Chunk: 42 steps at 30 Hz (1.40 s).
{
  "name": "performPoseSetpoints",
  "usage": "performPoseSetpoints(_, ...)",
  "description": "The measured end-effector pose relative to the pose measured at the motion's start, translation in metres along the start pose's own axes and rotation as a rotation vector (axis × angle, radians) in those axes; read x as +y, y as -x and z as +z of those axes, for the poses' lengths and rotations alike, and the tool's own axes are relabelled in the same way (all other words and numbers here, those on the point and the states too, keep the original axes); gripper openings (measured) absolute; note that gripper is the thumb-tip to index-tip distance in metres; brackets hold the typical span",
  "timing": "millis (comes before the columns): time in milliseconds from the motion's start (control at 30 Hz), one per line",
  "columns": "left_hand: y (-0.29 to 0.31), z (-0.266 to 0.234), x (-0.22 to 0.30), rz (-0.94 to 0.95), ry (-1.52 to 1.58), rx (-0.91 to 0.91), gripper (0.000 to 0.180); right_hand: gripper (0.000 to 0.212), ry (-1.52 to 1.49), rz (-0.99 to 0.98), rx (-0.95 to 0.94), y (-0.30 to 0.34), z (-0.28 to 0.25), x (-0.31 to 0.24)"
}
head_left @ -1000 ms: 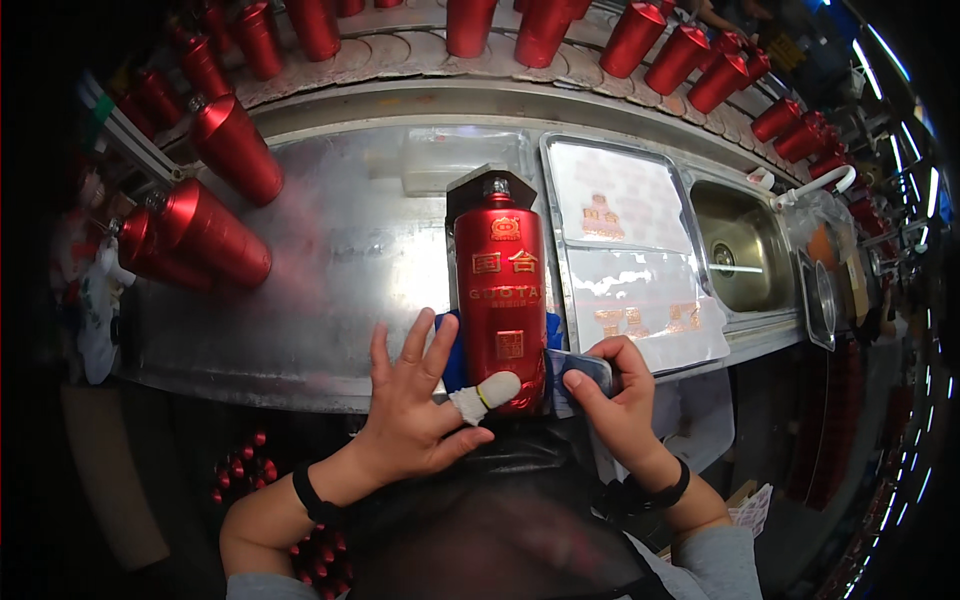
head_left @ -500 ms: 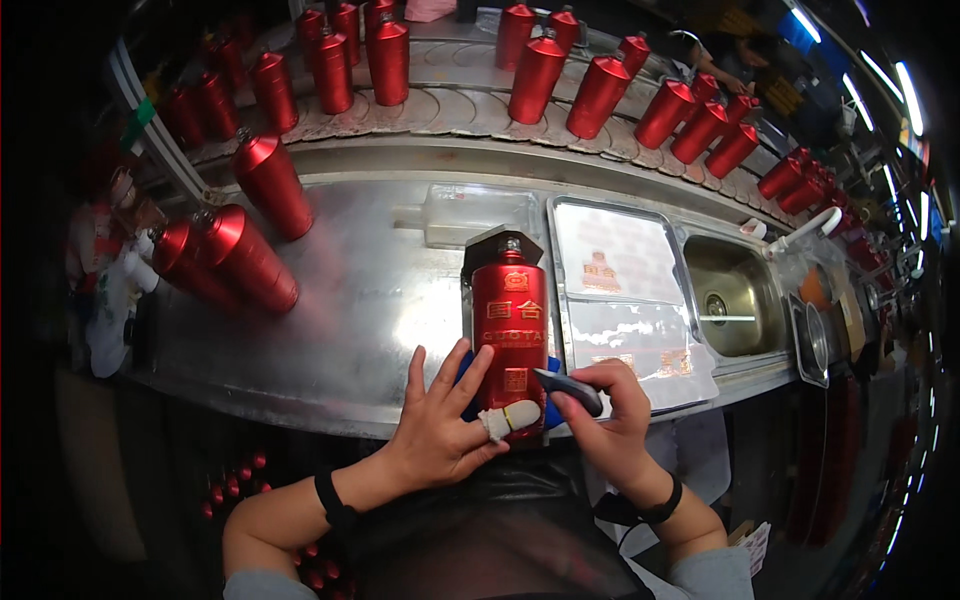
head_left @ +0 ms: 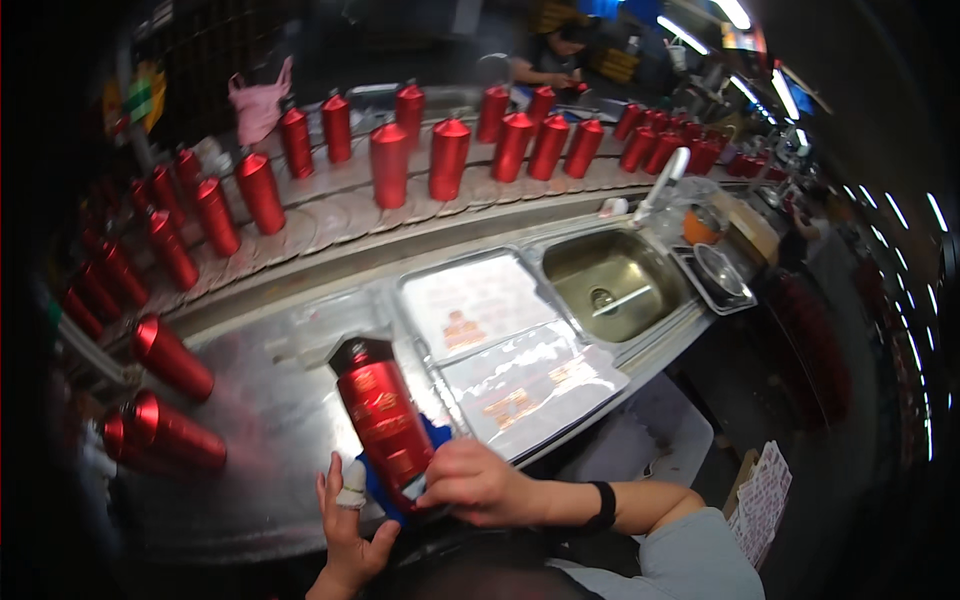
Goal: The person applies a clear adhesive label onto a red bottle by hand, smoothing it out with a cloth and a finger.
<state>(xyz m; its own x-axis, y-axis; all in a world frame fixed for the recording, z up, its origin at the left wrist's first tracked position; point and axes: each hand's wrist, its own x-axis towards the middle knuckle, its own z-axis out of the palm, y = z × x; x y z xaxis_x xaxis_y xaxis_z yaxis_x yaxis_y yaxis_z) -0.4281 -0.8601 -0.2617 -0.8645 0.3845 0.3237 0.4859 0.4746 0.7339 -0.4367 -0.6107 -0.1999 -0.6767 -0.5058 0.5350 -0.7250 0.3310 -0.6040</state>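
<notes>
A red metal bottle with gold markings and a dark cap lies tilted on the steel counter, cap pointing up-left. A blue cloth shows beneath its lower end. My right hand is curled over the bottle's base, and a black band sits on that wrist. My left hand is at the bottle's lower left with fingers spread. One of those fingers is wrapped in white tape and rests beside the bottle.
Several upright red bottles stand on a curved conveyor at the back. More red bottles lie at the left. Right of the bottle are clear sheets with labels, a sink and a tap. Another person works far behind.
The bottle has tipped from upright to leaning left. My left hand has slid off its front to the lower left, and my right hand has closed over its base. My view has swung right.
</notes>
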Motion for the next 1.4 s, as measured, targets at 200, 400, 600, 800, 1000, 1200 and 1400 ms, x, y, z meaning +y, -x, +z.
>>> performPoseSetpoints(200,-0.032,0.002,-0.003,-0.033,0.063,0.007,0.066,0.033,-0.107,0.177,0.092,0.019,-0.006,-0.002)
performPoseSetpoints(400,-0.082,-0.011,-0.021,-0.131,0.407,0.215,0.042,0.024,-0.507,0.569,0.153,0.034,-0.005,0.017)
performPoseSetpoints(600,-0.132,-0.01,-0.035,-0.145,0.421,0.292,0.03,0.037,-0.553,0.943,-0.046,0.039,-0.022,0.036)
performPoseSetpoints(800,-0.158,-0.001,-0.042,-0.46,0.55,0.136,0.015,0.096,0.097,0.552,-0.23,0.038,0.011,0.015)
performPoseSetpoints(1000,-0.163,0.008,-0.049,-0.371,0.643,0.119,0.013,0.095,0.211,0.534,-0.069,0.031,0.029,0.013)
performPoseSetpoints(1200,-0.121,-0.024,-0.04,-0.464,0.983,0.022,0.018,0.094,0.05,0.42,-0.1,0.039,0.006,-0.026)
performPoseSetpoints(1400,-0.03,-0.105,-0.023,-0.386,1.045,0.104,0.016,0.087,-0.169,0.074,-0.268,0.0,0.002,-0.036)
